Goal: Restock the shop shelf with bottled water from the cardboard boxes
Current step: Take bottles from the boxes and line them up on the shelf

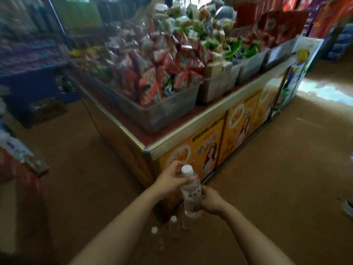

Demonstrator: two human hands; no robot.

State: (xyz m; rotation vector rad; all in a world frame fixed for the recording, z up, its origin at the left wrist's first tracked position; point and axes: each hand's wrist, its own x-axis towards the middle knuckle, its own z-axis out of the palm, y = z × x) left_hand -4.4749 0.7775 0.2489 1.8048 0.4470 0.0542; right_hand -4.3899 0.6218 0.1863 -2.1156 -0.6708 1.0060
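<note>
A clear water bottle (191,192) with a white cap sits low in the middle of the frame, held up in the air by both hands. It stands almost straight, cap on top, and there is water inside. The left hand (172,180) curls round the neck and top part, just under the cap. The right hand (210,202) curls round the lower part, near the bottom.

Just below the held bottle, more small bottles (173,225) with white caps stand on the brown floor (267,188) — two caps show well, and a third bottle is half hidden behind the held one. They stand close together near the corner of the stand.

Above the hands is a big shop stand (183,138) with a pale rim. Its side has yellow pictures on it. On top sit see-through plastic bins. The nearest bin (162,115) in the middle of the frame is piled high with red snack packets (158,73). The next bin (215,88) to the right holds pale packs, and a bin farther right has green packets (240,49) in it.

In the upper left of the frame stands a dark shelf (28,44) with goods too blurry to tell. At the left edge is a red box (17,165) — what is in it is hard to see.
</note>
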